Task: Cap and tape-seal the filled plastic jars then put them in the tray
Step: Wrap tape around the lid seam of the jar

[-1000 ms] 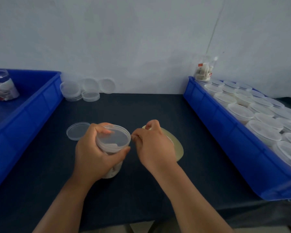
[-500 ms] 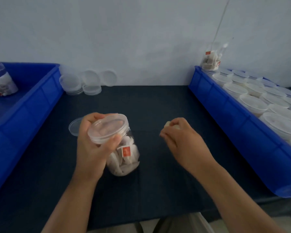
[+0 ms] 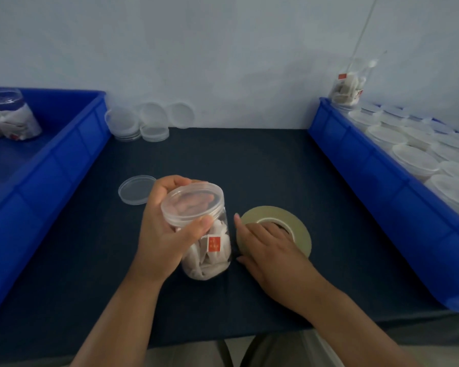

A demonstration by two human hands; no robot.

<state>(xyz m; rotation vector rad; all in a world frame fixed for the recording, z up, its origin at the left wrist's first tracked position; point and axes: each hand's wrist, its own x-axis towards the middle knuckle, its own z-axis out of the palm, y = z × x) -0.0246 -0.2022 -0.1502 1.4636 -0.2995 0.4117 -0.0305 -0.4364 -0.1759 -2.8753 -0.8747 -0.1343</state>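
Left hand (image 3: pixel 167 234) grips the jar (image 3: pixel 212 258) just under its cap (image 3: pixel 192 203), thumb on the near side, fingers curled round the far side. Jar is clear round plastic, tilted, base toward the camera, and whether the base touches the dark cloth-like tabletop (image 3: pixel 249 165) is unclear. It is packed with white sachets, one with a red square tag. Cap is translucent, smooth and sits on the mouth.

Right hand (image 3: pixel 270 250) lies palm down on the tape roll (image 3: pixel 301 235) just right of the jar: thumb against the outer edge, fingertips hooked into the core and hidden there. Roll is a flat, wide, pale yellowish ring with a small core, lying on the tabletop.

Loose clear lid (image 3: pixel 134 189) lies flat behind the left hand, partly covered by it. More clear lids (image 3: pixel 149 123) are stacked and propped at the back wall.

Blue moulded plastic left tray (image 3: pixel 64 160) is cut off by the frame and holds a capped jar (image 3: pixel 13 115), blurred. Right tray (image 3: pixel 382 197) is also cut off, full of white-topped jars (image 3: pixel 414 157) too soft to make out in detail
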